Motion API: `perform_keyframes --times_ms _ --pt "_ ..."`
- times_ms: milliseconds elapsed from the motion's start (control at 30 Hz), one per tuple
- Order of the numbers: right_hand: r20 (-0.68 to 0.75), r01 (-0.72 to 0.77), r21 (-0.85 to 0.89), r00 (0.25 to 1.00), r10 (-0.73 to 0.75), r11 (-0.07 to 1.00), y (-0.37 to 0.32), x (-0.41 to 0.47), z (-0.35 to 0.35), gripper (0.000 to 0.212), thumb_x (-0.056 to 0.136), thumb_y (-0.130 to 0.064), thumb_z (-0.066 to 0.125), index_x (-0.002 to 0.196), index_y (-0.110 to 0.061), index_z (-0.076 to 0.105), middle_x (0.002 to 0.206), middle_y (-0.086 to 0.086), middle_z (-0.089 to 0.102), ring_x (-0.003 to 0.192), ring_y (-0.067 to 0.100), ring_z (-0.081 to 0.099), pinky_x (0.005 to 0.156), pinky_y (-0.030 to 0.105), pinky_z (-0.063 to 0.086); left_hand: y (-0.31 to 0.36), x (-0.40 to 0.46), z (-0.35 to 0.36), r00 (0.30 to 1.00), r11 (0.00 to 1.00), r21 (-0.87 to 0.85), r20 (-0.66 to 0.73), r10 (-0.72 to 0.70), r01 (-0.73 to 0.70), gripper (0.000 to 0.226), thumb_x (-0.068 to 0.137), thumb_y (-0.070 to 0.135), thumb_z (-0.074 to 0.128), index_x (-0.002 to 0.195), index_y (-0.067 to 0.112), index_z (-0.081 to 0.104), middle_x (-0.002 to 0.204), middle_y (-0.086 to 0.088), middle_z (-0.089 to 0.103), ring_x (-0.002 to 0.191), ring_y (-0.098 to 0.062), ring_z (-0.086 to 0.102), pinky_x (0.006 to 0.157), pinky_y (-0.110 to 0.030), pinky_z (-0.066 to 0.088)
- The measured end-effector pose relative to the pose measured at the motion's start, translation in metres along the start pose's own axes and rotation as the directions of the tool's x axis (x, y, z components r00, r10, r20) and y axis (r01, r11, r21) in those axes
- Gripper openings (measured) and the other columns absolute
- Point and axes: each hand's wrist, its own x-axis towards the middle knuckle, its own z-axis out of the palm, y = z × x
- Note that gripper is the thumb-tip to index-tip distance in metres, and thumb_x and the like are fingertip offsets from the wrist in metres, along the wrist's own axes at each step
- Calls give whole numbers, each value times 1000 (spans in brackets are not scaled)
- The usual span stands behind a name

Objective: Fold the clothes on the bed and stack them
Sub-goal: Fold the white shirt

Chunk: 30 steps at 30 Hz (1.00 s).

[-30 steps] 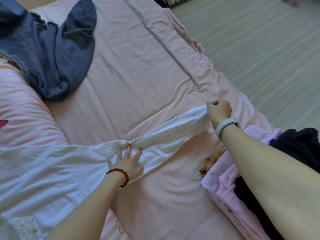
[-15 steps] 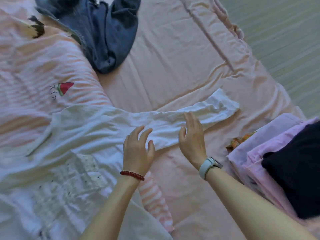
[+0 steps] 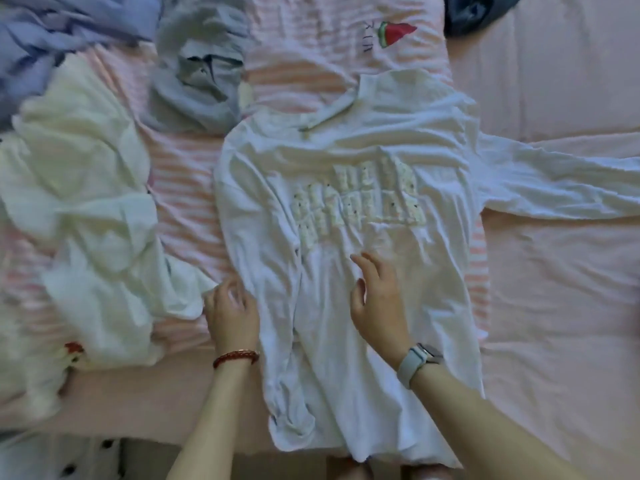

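Both grips are spreading: right hand (image 3: 375, 303) is resting on the white shirt (image 3: 346, 202), whose outstretched sleeve (image 3: 561, 181) is lying rightward, nearer it; left hand (image 3: 230, 311) is touching the shirt's left edge.

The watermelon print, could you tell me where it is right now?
Top centre-right of the head view, the watermelon print sits on the pink striped garment, just beyond the white shirt.

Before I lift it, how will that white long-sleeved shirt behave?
The white long-sleeved shirt will probably be floppy: it lies creased and flat on the pink bedsheet. Its spread sleeve would likely dangle. It looks thin, so probably light, and may drag the striped garment beneath.
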Motion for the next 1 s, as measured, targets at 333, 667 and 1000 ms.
perform_keyframes --times_ms 333,667,1000 --pt "343 133 -124 936 -83 983 -26 -50 76 36 88 -4 42 121 -4 56 118 11 56 101 27 58 76 29 48 -102 -50 11 777 937 -17 564 -278 348 37 85 34 63 111 12 48 103 -3 57 96 -25 56 76 -31 42" --pt "770 12 -110 634 78 994 -36 -127 67 45 85 -42 43 124 -22 54 114 -7 60 102 5 54 91 29 45 -127 -62 -25 625 810 -144 716 -311 568 24 98 27 41 103 9 56 87 -8 60 74 -17 55 66 -26 43" --pt "612 -293 315 790 42 903 -106 -112 17 35 85 -51 37 109 -37 58 108 -21 63 101 3 58 88 18 44 -68 -52 -105 550 317 -501 831 -84 805 25 93 27 51 108 9 60 90 -6 69 77 -14 68 65 -28 56"
